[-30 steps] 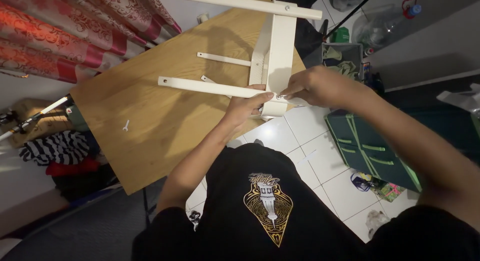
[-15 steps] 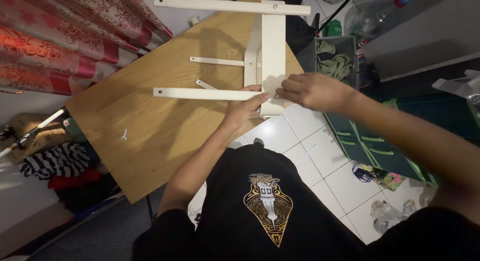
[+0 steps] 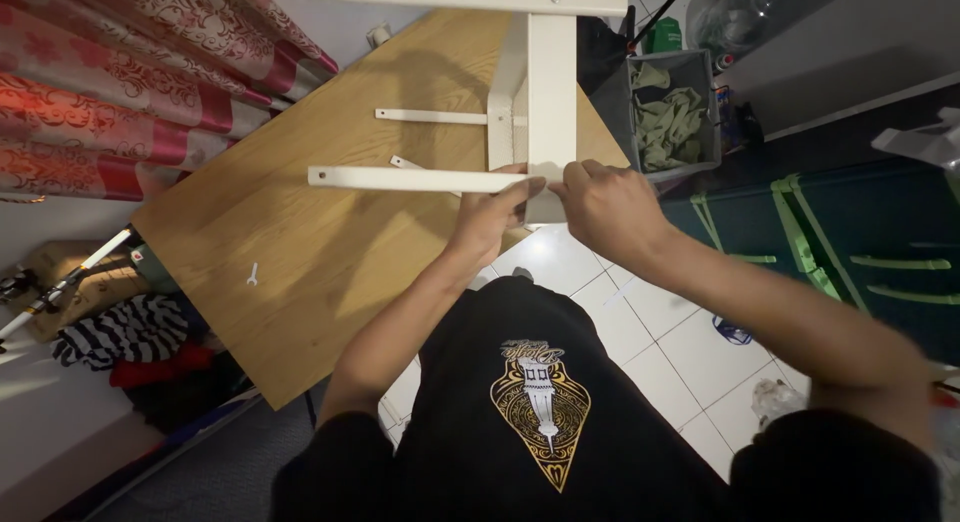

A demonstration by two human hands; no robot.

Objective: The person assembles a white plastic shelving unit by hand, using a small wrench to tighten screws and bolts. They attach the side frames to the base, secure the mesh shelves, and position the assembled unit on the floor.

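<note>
Pinched between both hands, the white wooden frame (image 3: 545, 92) is held at the near edge of the wooden table (image 3: 300, 252). Left hand (image 3: 492, 214) and right hand (image 3: 608, 204) are closed on its joint. It looks stiff and light; the bars are best gripped.

A lived-in room of a home, seen from above. A red patterned curtain (image 3: 120, 82) hangs beside a wooden bench (image 3: 300, 252), the floor (image 3: 690, 352) is white tile, and a grey bin (image 3: 672, 117) holds crumpled green cloth. Striped and red clothes (image 3: 130, 342) lie heaped on the floor at one side, with green storage crates (image 3: 860, 252) at the other.
</note>
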